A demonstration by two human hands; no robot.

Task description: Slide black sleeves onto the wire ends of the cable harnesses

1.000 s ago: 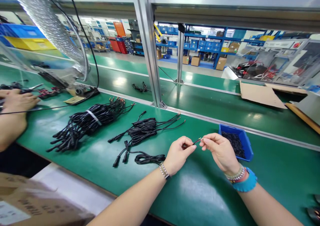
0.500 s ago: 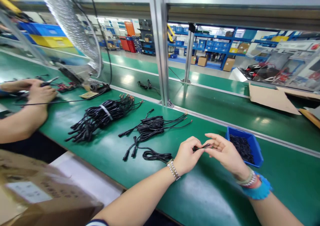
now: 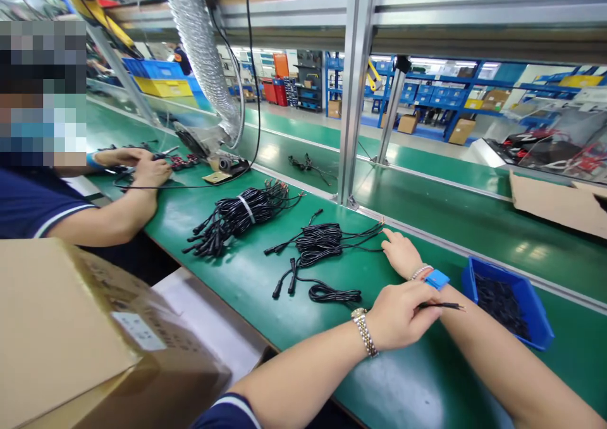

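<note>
My left hand (image 3: 403, 315) is closed on a black cable (image 3: 442, 305), whose stripped wire ends stick out to the right. A coiled black cable (image 3: 334, 293) lies just left of my wrist; whether it is the same cable is hidden. My right hand (image 3: 402, 253) reaches forward beyond the left, fingers apart, at the bare wire ends of a folded stack of black cables (image 3: 318, 242). Its fingertips are beside those ends; contact is unclear. Two black connectors (image 3: 284, 278) lie in front of the stack. Farther left is a tied bundle of black cables (image 3: 244, 212).
A blue bin (image 3: 535, 315) of small black parts stands right of my right forearm. At left, a co-worker's hands (image 3: 152, 166) work over cables. A metal post (image 3: 353, 100) rises behind the stack. A cardboard box (image 3: 61, 315) stands at the table's near left edge.
My right hand has left the wire ends held by my left hand and moved forward and left to the cable stack. The left hand still holds its cable. The view has shifted left.
</note>
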